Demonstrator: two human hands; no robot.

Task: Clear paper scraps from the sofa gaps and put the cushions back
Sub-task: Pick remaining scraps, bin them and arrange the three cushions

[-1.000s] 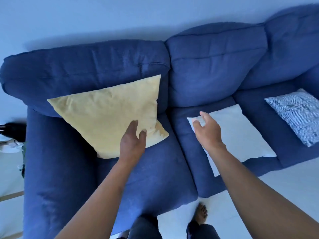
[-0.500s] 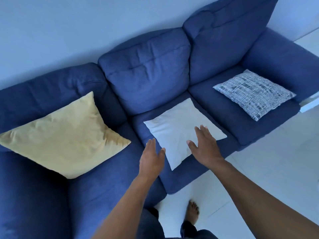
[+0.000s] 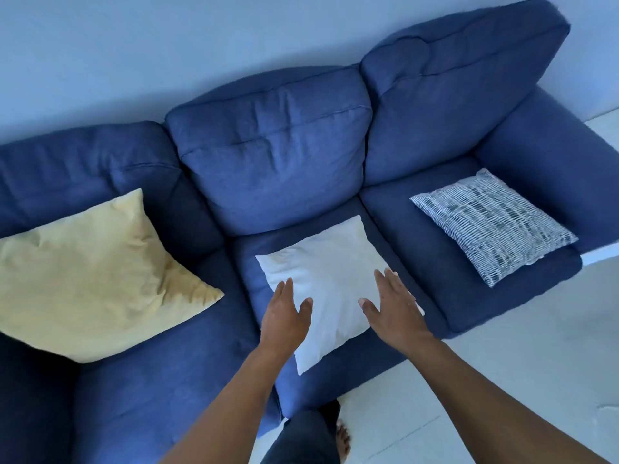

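Head view: both hands, left (image 3: 284, 324) and right (image 3: 397, 309), fingers straight and slightly spread, reach over the white cushion (image 3: 330, 283) on the sofa's (image 3: 268, 155) middle seat; likely light, soft, best gripped by opposite edges.

pale wall (image 3: 167, 45) behind. light tiled floor (image 3: 502, 363) at right. bare foot (image 3: 343, 442) and dark trouser leg (image 3: 301, 440) at bottom.

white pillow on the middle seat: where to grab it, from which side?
Take the white pillow by its two side corners, coming from the front edge of the sofa. It lies flat and turned like a diamond, one corner pointing at the person. The left hand and right hand, fingers straight, are already over those sides. It looks soft, so pinch the edges rather than scoop.
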